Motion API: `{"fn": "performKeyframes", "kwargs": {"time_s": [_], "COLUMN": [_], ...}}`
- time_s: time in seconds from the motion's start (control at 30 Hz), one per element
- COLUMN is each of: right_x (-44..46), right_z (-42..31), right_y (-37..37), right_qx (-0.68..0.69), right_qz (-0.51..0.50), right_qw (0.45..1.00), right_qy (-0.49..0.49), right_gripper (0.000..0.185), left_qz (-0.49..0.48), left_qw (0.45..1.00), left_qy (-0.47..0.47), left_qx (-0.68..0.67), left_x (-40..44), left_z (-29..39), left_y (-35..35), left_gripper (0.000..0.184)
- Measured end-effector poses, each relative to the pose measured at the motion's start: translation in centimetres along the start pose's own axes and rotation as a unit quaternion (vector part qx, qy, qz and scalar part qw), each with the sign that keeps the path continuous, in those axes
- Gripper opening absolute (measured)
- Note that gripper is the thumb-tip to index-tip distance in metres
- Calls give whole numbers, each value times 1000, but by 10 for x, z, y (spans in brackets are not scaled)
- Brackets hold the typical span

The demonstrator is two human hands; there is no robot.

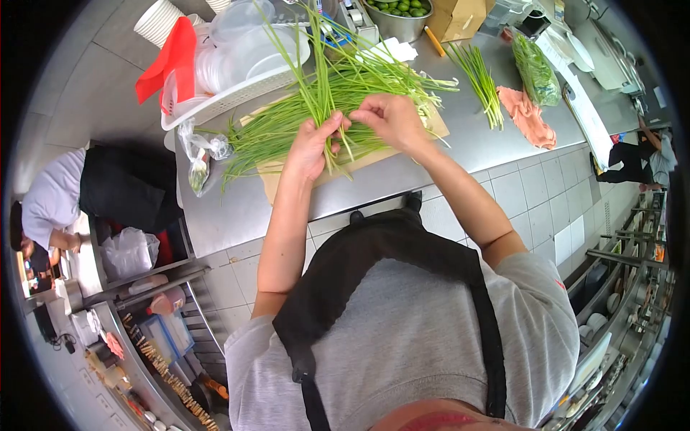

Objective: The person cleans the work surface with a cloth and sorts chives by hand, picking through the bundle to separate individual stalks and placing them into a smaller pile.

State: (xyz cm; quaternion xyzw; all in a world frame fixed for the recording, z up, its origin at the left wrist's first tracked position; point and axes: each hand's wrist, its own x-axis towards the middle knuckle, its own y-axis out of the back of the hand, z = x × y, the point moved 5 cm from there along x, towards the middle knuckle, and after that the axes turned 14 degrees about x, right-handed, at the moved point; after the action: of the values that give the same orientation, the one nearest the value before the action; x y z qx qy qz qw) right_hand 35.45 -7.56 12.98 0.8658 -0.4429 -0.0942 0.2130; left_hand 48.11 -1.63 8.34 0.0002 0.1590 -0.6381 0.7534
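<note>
Over the steel table, my left hand (pixel 313 147) is closed around a small bunch of long, thin spring onions (pixel 314 86), whose stalks stick up past the thumb. Close beside it on the right, my right hand (pixel 394 121) has thumb and forefinger pinched together; whatever they hold, if anything, is too small to make out. Beneath both hands a loose heap of spring onions (pixel 266 140) spreads across a tan board (pixel 269 179), its pale ends toward the right. A separate smaller bunch of spring onions (pixel 480 82) lies on the table farther right.
At the back left, a white basket (pixel 237 103) holds clear plastic containers, with a red object (pixel 172 68) on its edge. A bowl of green limes (pixel 399 8), a pink cloth (pixel 528 118) and bagged greens (pixel 535 68) are on the table (pixel 230 223). Another person (pixel 61 190) bends at the left.
</note>
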Motion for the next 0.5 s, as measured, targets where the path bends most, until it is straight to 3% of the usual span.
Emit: {"fn": "performKeyframes", "kwargs": {"time_s": [0.07,0.13,0.2,0.3,0.5], "right_x": [3,9,11,14,20], "right_z": [-14,-23,-40,-58,-69], "right_y": [13,20,23,19,-5], "right_qx": [-32,-41,-87,-93,-192], "right_qz": [76,88,86,53,-63], "right_qw": [976,967,931,904,879], "right_qy": [202,238,344,413,432], "right_gripper": [8,8,5,9,23], "left_qz": [-11,-23,-85,-80,-89], "left_qw": [1000,998,995,996,994], "left_qy": [-8,-17,-18,13,-2], "left_qx": [28,55,52,38,69], "left_x": [-3,-5,-6,-10,-11], "left_z": [4,7,8,7,10], "left_y": [2,4,1,2,3], "left_gripper": [15,15,18,20,22]}}
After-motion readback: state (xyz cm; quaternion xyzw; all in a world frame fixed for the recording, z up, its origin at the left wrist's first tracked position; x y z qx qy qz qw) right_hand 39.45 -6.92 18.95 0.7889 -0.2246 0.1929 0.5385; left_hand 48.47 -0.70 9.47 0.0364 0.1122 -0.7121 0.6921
